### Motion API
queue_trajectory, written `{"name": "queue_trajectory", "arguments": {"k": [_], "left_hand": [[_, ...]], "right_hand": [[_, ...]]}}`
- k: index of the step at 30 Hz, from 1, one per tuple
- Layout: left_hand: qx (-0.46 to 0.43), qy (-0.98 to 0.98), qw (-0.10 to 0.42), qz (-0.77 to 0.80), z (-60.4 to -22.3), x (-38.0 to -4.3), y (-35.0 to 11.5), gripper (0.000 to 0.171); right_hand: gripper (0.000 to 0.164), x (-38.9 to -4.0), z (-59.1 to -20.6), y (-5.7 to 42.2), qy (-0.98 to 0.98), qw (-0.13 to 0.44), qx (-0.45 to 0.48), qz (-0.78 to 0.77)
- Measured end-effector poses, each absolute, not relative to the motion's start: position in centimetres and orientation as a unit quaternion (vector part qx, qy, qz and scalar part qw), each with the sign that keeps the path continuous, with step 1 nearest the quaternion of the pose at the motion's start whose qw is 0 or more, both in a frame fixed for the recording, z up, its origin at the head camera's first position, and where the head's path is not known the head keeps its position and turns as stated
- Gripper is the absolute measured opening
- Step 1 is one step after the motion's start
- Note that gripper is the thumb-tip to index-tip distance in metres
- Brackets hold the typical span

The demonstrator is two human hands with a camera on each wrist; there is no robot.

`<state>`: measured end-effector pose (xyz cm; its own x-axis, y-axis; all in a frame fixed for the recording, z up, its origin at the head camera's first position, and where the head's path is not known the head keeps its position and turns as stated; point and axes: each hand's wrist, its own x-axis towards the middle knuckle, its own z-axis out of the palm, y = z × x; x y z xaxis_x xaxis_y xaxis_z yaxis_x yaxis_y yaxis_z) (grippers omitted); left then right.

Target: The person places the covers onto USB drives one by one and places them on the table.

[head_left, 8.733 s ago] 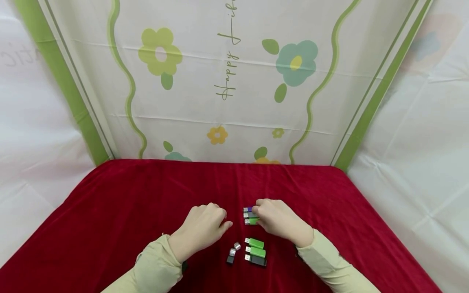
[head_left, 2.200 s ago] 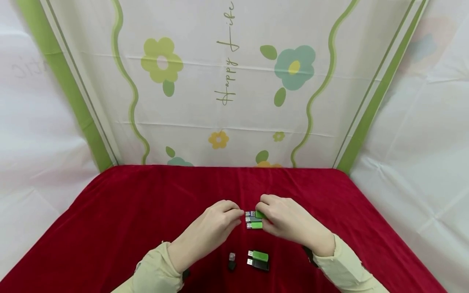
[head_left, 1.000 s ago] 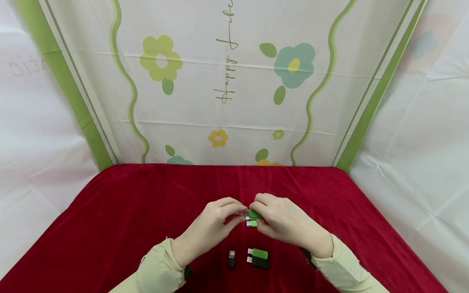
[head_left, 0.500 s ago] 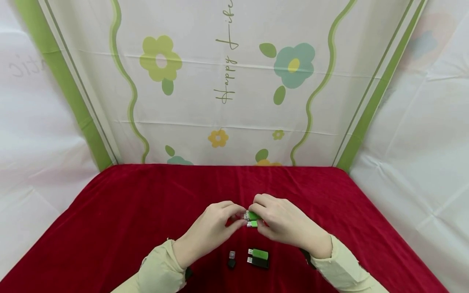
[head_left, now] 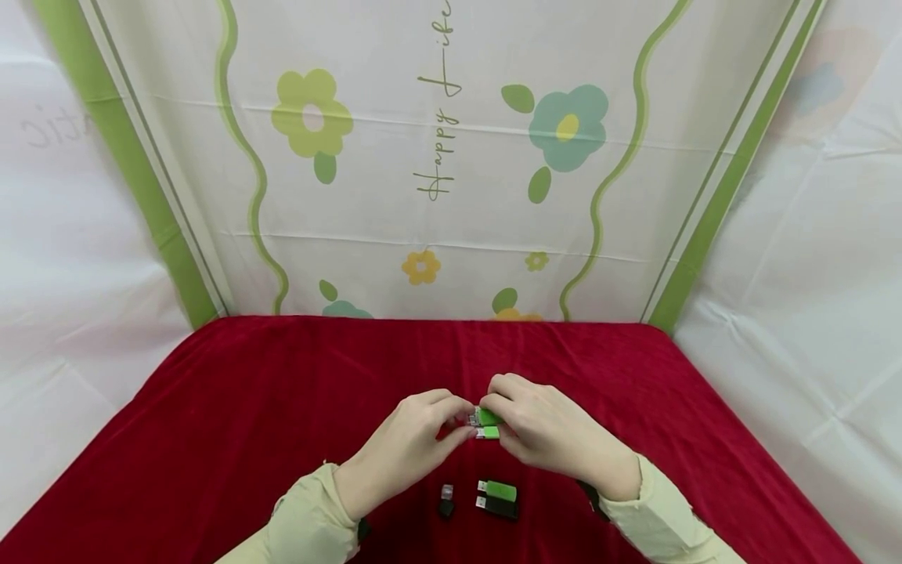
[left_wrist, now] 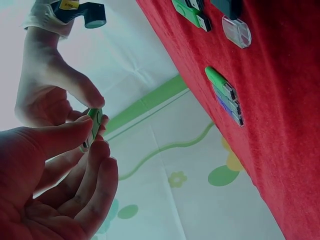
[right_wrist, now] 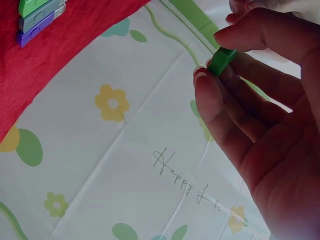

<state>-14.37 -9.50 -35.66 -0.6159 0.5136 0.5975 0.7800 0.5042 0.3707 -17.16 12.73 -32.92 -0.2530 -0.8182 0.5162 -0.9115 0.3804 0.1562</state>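
Note:
My right hand (head_left: 535, 419) pinches a green USB stick (head_left: 488, 416) by its body, its connector end pointing left. My left hand (head_left: 416, 431) holds a small clear cap (head_left: 471, 420) between thumb and fingers, right at that connector end. The left wrist view shows both hands' fingertips meeting around the green stick, raised above the cloth; the fingers largely hide the cap. Below the held stick, a row of capped USB sticks lies on the cloth: a green one (left_wrist: 216, 77), a grey one (right_wrist: 40, 19) and a purple one (right_wrist: 36, 31).
Nearer me lie an uncapped green USB stick (head_left: 501, 491) and an uncapped black one (head_left: 501, 507), side by side. Left of them sit a loose clear cap (head_left: 447, 492) and a black cap (head_left: 446, 508). Red cloth (head_left: 317, 392) covers the table; printed fabric walls (head_left: 380, 196) enclose it.
A green stick and a clear cap have left the near group since the earliest frame. My hands have come together, bringing cap and connector end to meet; lately they barely move.

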Motion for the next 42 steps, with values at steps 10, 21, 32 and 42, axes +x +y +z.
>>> {"name": "queue_trajectory", "arguments": {"k": [10, 21, 32, 42], "left_hand": [[-0.388, -0.839, 0.22, -0.313, -35.54, -14.25, -9.5, 0.019], [-0.35, -0.856, 0.234, -0.301, -35.69, -14.29, -9.46, 0.017], [-0.342, -0.858, 0.243, -0.294, -35.63, -14.25, -9.44, 0.017], [-0.343, -0.861, 0.244, -0.284, -35.5, -14.23, -9.49, 0.018]], "right_hand": [[0.023, -17.12, -33.02, 12.76, -0.789, 0.262, 0.548, 0.085], [0.023, -17.17, -32.88, 12.75, -0.788, 0.262, 0.551, 0.081], [0.023, -17.1, -32.9, 12.65, -0.794, 0.256, 0.545, 0.086], [0.032, -17.09, -32.93, 12.62, -0.797, 0.248, 0.544, 0.079]]}}
